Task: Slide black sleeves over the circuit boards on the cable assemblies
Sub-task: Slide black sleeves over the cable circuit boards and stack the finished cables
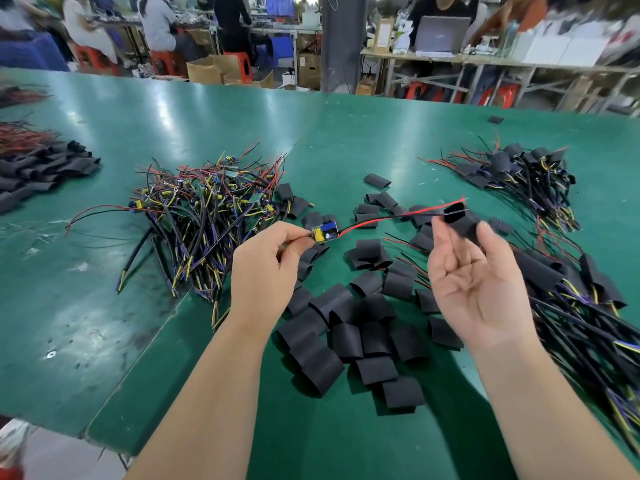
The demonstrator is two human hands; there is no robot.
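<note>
My left hand (273, 268) pinches a small circuit board (325, 231) with blue and yellow parts, held above the green table (104, 306). Its red and black wires (381, 219) stretch to the right. A black sleeve (454, 211) sits on the far end of those wires. My right hand (474, 275) is palm-up and spread just below the sleeve, its fingertips near it but not gripping it. Several loose black sleeves (349, 327) lie scattered on the table under and between my hands.
A tangled pile of bare cable assemblies (207, 209) lies at centre left. Sleeved assemblies are heaped at the right (588, 306) and far right (526, 174). More sleeves (38, 171) lie at the far left. People sit at benches beyond the table.
</note>
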